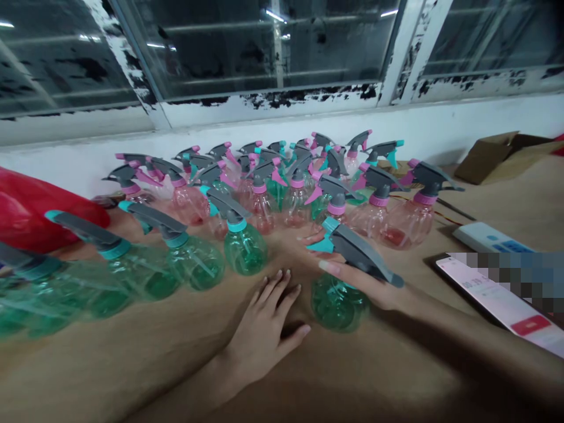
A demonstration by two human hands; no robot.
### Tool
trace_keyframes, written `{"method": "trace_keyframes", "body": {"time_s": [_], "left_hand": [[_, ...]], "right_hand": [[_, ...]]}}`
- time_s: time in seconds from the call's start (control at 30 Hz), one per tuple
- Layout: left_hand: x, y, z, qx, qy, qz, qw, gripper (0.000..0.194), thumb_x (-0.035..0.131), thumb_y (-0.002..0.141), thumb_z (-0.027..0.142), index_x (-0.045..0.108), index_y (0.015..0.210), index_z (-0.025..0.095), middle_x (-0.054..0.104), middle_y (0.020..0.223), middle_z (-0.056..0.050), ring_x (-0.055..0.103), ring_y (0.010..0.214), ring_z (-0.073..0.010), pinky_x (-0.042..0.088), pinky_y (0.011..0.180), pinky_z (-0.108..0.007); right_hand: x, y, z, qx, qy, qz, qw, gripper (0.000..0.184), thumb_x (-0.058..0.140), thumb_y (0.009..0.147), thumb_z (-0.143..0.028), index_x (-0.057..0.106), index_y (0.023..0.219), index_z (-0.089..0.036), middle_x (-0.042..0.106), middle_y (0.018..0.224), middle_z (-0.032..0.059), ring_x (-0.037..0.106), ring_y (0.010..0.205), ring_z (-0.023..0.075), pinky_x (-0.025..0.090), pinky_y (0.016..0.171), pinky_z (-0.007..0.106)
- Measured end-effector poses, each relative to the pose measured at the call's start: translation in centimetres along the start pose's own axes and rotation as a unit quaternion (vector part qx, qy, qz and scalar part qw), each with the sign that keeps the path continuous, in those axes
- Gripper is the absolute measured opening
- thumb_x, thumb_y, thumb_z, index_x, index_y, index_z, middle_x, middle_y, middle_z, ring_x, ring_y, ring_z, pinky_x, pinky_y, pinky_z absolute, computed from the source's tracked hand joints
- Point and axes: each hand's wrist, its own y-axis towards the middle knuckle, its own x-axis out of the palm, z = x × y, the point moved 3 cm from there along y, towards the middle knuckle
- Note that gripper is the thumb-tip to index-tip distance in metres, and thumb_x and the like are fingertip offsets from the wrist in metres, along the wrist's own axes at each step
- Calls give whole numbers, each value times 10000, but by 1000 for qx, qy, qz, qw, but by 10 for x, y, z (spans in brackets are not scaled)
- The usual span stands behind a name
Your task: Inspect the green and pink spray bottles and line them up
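My right hand is closed around the neck of a green spray bottle with a grey and teal trigger head, at the right of the middle. Some of its fingers are hidden behind the bottle. Flat on the table, palm down with fingers spread, my left hand holds nothing. Just beyond it stands another green spray bottle. More green bottles make a row toward the left. Behind them are several pink spray bottles with grey and pink heads, mixed with a few teal-headed ones.
A lit phone lies at the right, beside a white device. An open cardboard box sits at the back right. Red plastic is at the far left. A white wall with windows bounds the wooden table.
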Motion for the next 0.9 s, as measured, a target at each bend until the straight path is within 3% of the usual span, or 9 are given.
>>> {"method": "trace_keyframes", "body": {"time_s": [0.9], "left_hand": [[-2,1,1,8,-2,12,1000,577,483,920,515,437,1365,151,351,1479,-134,300,1360,-304,322,1064,-492]], "right_hand": [[4,2,3,22,26,-4,999,293,659,799,-304,623,1087,-264,657,1129,33,622,1067,228,515,944,394]]}}
